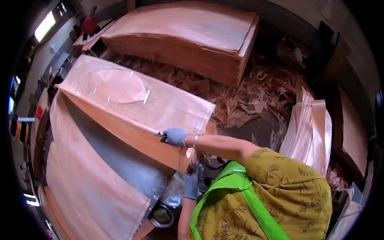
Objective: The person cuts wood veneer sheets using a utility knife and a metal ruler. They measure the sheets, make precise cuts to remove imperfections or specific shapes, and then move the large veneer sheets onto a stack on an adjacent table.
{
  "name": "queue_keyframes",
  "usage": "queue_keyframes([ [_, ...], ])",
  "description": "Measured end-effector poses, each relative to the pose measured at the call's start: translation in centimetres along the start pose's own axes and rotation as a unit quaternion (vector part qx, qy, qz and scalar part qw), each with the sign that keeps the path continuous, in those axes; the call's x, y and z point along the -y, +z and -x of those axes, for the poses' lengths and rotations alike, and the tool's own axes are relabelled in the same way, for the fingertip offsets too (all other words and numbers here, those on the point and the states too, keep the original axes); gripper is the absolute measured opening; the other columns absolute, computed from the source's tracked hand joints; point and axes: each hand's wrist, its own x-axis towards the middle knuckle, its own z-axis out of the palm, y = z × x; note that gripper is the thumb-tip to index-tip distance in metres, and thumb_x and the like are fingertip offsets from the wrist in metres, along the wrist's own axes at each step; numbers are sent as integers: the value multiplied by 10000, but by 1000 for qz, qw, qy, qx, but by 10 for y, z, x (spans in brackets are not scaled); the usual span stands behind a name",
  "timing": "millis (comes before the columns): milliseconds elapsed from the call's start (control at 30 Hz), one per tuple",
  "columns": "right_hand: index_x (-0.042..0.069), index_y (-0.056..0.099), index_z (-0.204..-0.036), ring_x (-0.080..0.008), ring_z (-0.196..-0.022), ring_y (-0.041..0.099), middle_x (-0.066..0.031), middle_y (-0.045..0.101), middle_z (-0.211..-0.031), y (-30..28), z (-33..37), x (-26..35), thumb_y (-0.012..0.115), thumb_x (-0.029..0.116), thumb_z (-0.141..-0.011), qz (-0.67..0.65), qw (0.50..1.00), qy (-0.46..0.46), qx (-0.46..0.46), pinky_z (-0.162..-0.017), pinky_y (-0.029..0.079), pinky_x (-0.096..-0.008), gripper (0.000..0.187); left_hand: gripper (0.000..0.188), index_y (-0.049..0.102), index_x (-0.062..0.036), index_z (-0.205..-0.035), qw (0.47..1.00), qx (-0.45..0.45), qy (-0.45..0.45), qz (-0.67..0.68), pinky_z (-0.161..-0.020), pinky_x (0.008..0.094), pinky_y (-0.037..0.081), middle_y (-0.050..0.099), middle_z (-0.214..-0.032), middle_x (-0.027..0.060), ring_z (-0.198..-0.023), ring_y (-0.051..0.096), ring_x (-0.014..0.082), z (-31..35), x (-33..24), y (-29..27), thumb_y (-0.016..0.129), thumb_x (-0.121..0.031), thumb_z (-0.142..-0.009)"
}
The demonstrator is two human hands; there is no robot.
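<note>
A wide, thin wood veneer sheet (168, 100) lies over the work surface, its near side bent down into an orange-brown fold. My right hand (175, 137), in a grey-blue glove, is closed at this fold and grips a small dark tool (160, 135); its exact kind is too small to make out. My left hand (193, 178), in a darker-looking grey glove, is beside the sheet's near corner. Its fingers are smeared, so whether they touch the sheet is unclear. A rounded veneer patch (118, 86) rests on the sheet, with small whitish strips around it.
Another veneer sheet (92, 180) lies nearer, across a grey metal-like surface (124, 142). A tall veneer stack (180, 50) stands behind, above heaped scraps (244, 100). Loose veneer strips (308, 136) lean at the right. A round container (162, 216) sits below my left hand.
</note>
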Motion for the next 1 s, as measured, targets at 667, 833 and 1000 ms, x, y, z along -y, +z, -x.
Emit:
queue_keyframes([
  [667, -27, 645, -953, -115, -809, 521, -48, 625, -839, -460, 96, -279, 645, 370, -852, -363, 931, -10, -35, -738, 439, -296, 409, 156, 549, -38, -972, 850, 180, -117, -480, -704, 328, 487, 596, -996, 95, -828, 576, 227, -274, 59, 180, 577, -76, -822],
  [833, -23, 618, -1058, -112, -848, 527, -34, 616, -908, -550, 67, -359, 634, 337, -866, -346, 935, -23, -74, -809, 439, -278, 408, 206, 533, -37, -1026, 959, -7, -206, -193, -743, 333, 477, 583, -1041, 104, -879, 566, 235, -370, 60, 215, 566, -106, -834],
  [1000, -15, 256, -1410, -130, -874, 553, -63, 614, -981, -648, 27, -429, 625, 312, -876, -392, 913, -4, -111, -817, 452, -249, 727, 257, 517, -36, -1079, 941, -253, -155, 162, -783, 338, 468, 570, -1087, 113, -929, 556, 243, -477, 47, 248, 556, -137, -846],
])
